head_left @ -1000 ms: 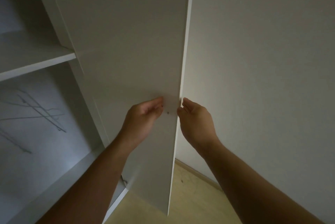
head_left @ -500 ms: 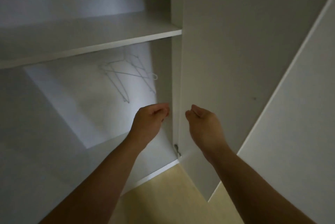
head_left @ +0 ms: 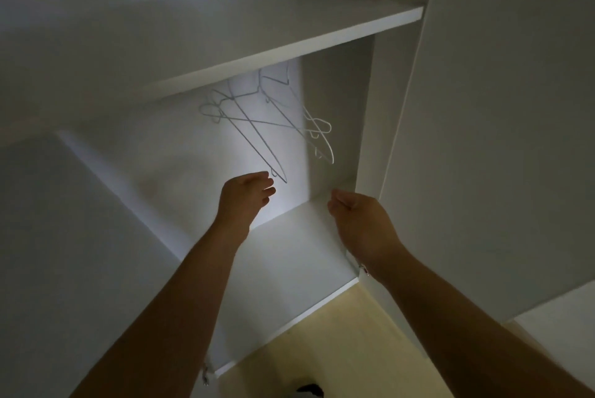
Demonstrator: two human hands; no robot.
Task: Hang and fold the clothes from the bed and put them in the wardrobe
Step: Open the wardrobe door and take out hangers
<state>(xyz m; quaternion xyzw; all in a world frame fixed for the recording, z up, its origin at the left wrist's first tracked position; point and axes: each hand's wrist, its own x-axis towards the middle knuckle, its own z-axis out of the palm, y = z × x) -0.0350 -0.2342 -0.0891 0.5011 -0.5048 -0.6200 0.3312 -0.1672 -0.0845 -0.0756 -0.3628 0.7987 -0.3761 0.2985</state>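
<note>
The wardrobe (head_left: 289, 269) stands open directly in front of the person, and the view looks down into it. A white shelf (head_left: 225, 27) crosses the upper part. Under this shelf several thin white wire hangers (head_left: 257, 127) hang in a group, tilted and crossing each other, in front of a bright patch of light on the back wall. No garment is seen on them.

The left hand (head_left: 244, 198) is raised inside the opening, below the hangers. Its fingers are loosely bent, with only a narrow space between the thumb and the other fingers, and they hold nothing. The lowest tip of one hanger is just beside the fingertips; it does not seem to touch them.

The right hand (head_left: 360, 220) is at the right side of the opening, near the front edge of the wardrobe's side panel. Its fingers are also softly curled towards the palm, and it holds nothing. The two hands are near each other but apart.

The door (head_left: 499, 140) on the right is swung open, and a small metal hinge (head_left: 363, 269) shows just below the right wrist. Under the wardrobe's bottom board the pale yellow floor (head_left: 338, 349) is visible. At the lower edge there is a small dark object (head_left: 309, 391); one cannot tell what it is.
</note>
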